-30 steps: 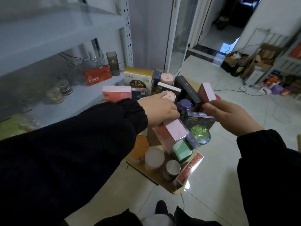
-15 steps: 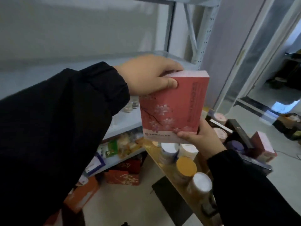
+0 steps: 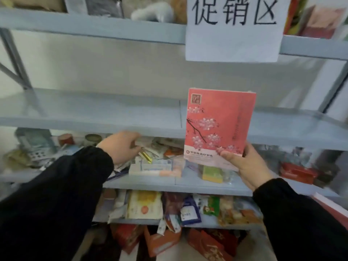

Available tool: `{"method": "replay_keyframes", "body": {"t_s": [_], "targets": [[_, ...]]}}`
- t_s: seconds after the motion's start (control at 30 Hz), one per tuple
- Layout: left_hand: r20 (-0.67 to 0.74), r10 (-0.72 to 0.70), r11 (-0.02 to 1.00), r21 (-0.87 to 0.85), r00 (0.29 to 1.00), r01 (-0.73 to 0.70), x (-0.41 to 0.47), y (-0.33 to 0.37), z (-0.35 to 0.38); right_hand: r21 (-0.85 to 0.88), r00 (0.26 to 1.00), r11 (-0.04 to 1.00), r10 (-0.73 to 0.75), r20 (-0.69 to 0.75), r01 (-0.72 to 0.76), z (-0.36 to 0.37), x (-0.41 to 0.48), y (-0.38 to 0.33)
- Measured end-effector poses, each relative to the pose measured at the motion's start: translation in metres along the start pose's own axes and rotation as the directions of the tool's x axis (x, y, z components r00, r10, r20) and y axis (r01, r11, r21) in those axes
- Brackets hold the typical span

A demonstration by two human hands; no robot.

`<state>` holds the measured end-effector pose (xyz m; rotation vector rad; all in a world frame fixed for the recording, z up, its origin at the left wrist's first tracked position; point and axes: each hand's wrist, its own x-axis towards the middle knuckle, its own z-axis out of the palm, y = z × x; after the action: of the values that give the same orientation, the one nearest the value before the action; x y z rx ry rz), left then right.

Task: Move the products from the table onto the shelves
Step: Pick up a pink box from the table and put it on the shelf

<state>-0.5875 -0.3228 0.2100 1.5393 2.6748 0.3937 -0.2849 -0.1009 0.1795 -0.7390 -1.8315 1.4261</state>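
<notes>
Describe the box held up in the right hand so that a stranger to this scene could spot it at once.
Find the grey-blue shelving unit with the white paper sign hanging from an upper shelf. Below that sign, the right hand holds a box upright by its bottom corner. It alone is coral pink with white blossoms on a dark branch.

Pink box (image 3: pixel 218 127): cardboard, smooth, with a slight sheen. Shelves (image 3: pixel 90 112): painted metal, pale blue-grey, matt. Sign (image 3: pixel 233 29): plain white paper, matt. Sleeves (image 3: pixel 56 194): black cloth, matt. Packets (image 3: pixel 145 204) on lower shelves: glossy plastic film.
</notes>
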Motion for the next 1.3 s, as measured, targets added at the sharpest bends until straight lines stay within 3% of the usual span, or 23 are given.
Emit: {"method": "replay_keyframes", "body": {"t_s": [0.2, 0.43, 0.7, 1.03, 1.3], "targets": [[-0.080, -0.119, 0.981, 0.144, 0.990, 0.130, 0.022, -0.096, 0.021, -0.184, 0.985, 0.972, -0.125, 0.118, 0.145, 0.093, 0.118, -0.030], [-0.105, -0.164, 0.943, 0.275, 0.981, 0.187, 0.078, -0.149, 0.022, -0.256, 0.956, 0.949, -0.114, 0.271, 0.186, 0.202, 0.246, -0.018], [-0.163, -0.372, 0.898, 0.186, 0.914, 0.398, 0.096, -0.253, 0.006, -0.388, 0.833, 0.879, -0.018, 0.552, 0.276, 0.358, 0.358, -0.007], [-0.233, -0.486, 0.848, 0.107, 0.842, 0.519, 0.104, -0.382, -0.030, -0.384, 0.859, 0.880, -0.050, 0.510, 0.280, 0.587, 0.407, -0.013], [-0.105, -0.319, 0.920, 0.203, 0.942, 0.334, 0.133, -0.498, -0.060, -0.507, 0.891, 0.836, 0.051, 0.451, 0.209, 0.720, 0.438, -0.033]]}}
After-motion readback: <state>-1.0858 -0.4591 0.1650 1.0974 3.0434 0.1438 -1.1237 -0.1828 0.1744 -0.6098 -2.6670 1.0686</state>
